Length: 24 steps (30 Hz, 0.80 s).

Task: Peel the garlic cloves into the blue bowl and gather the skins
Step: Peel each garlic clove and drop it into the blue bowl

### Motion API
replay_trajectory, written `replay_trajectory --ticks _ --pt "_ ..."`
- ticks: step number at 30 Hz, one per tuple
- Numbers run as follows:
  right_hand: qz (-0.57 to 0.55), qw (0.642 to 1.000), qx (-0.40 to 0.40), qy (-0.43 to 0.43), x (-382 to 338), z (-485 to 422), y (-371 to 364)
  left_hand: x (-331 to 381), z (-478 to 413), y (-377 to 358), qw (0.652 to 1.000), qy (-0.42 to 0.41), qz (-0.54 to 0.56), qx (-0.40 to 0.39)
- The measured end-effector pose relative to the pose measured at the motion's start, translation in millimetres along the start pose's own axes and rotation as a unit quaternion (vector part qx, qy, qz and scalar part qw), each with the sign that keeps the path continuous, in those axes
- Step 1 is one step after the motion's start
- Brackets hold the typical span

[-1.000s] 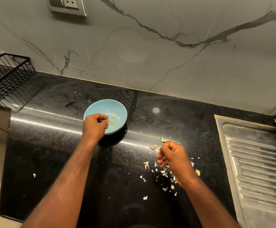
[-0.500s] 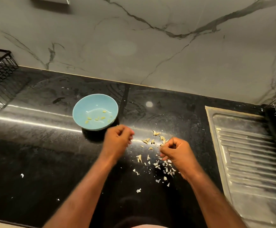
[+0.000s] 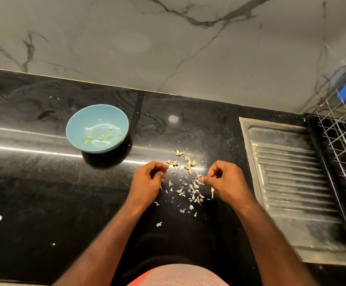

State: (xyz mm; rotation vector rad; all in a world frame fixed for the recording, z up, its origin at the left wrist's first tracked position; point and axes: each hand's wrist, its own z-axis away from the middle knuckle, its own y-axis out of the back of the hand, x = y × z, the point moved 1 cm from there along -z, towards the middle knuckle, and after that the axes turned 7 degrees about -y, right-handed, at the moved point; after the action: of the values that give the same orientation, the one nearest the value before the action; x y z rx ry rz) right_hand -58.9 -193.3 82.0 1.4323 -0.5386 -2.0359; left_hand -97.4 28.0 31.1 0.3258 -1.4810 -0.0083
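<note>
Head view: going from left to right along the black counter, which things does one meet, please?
blue bowl → left hand → garlic skins → right hand → steel drainboard → wire rack

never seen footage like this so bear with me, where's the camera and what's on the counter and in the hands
No machine here: a person's two bare hands, filmed by a camera worn on the head, looking down. On the black counter stands a blue bowl with peeled cloves inside. Near the hands lie unpeeled cloves and scattered skins. The right hand seems to pinch a piece of skin; the left hand is curled, its grip unclear. A sink drainboard is on the right.
</note>
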Motion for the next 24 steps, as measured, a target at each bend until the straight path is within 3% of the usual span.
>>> replay_trajectory --ticks 3,8,12,16,20,24 --pt "0.081 0.991 -0.109 -0.002 -4 5 -7 -6 2 0 1.000 -0.016 0.006 0.025" --pt "0.040 0.998 0.033 0.030 -13 6 -17 -18 6 3 0.996 0.003 0.041 0.084" --pt "0.128 0.988 -0.077 0.031 -15 6 -40 -20 2 5 0.978 0.047 0.137 0.151" --pt "0.098 0.994 -0.025 0.042 -29 -1 -63 -20 -4 10 0.976 0.068 0.162 0.131" --pt "0.154 0.982 -0.083 0.076 -45 -2 -89 -19 -4 12 0.975 0.069 0.173 0.118" --pt "0.228 0.964 -0.084 0.106 -50 1 -102 -20 -2 13 0.981 0.058 0.155 0.101"
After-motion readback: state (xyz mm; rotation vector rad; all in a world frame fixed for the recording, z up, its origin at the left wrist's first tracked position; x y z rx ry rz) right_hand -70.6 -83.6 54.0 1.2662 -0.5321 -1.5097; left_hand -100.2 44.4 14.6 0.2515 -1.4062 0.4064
